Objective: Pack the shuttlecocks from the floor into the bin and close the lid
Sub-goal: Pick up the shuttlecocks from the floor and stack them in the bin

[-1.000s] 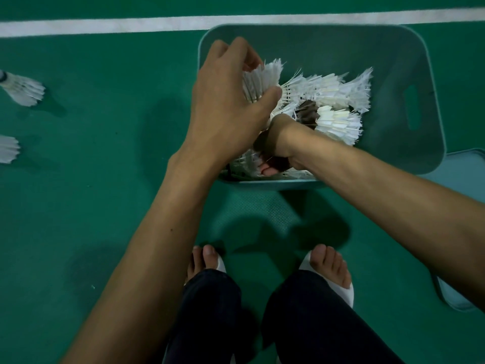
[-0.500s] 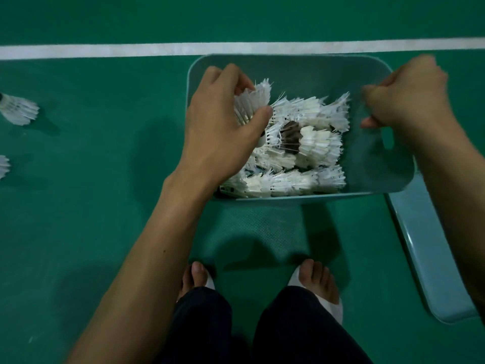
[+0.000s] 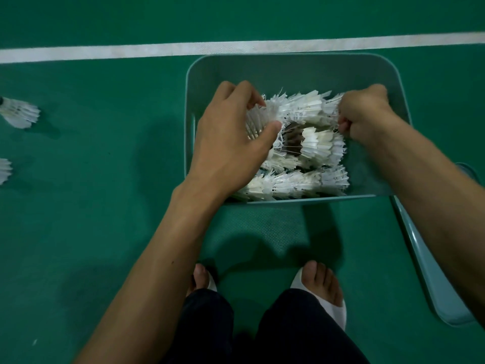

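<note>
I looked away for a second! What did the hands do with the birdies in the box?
The right hand came back from the bin's right wall to the far row of shuttlecocks and now pinches its feathers. The left hand kept gripping the row's other end. The loose shuttlecocks on the floor and the lid beside the bin stayed put.

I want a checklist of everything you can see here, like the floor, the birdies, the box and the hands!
Surface: green court floor with a white line behind the bin.
Job's things: teal bin open, rows of white shuttlecocks inside; lid lying on the floor to its right; two loose shuttlecocks at far left, one above the other.
Clutter: nothing seen.
Grippers: left hand closed on a shuttlecock stack; right hand closed on feathers at the row's right end.
Cables: nothing seen.
Surroundings: person's feet in white slippers, dark trousers.
</note>
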